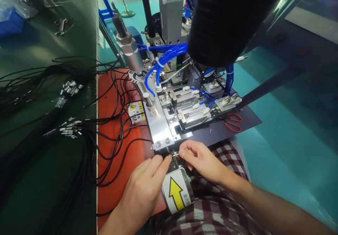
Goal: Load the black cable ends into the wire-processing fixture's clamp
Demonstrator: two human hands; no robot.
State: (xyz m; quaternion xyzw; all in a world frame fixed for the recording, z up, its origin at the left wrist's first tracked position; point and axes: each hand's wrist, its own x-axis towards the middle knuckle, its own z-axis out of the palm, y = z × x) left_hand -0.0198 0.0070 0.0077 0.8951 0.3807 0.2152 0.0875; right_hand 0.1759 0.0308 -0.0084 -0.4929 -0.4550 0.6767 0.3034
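At the front edge of the metal plate (161, 129) of a small machine (179, 101), a tiny connector with thin coloured wires (176, 154) is held between the two hands. The left hand (144, 185) is placed below and to the left of it, with the fingers curled and the fingertips brought together close to the connector; whether it really pinches it cannot be told, because the part is very small. The right hand (202, 159) is placed to the right, and its thumb and forefinger are closed on the wire end. Just below the hands, a white label with a yellow arrow (177, 192) is seen on a black part, and the arrow is pointed toward the machine. A checked cloth (211, 207) is seen under the right forearm.

Blue tubes (165, 57) are bent over the machine, and a silver cylinder (129, 48) is mounted tilted at its left. A yellow warning sticker (136, 111) is fixed near the cylinder. Red scissors (233, 121) are laid on the dark board at the right of the machine. On the orange mat (111, 150) and the green table (39, 178), many black cables (87, 129) with metal ends are spread at the left.
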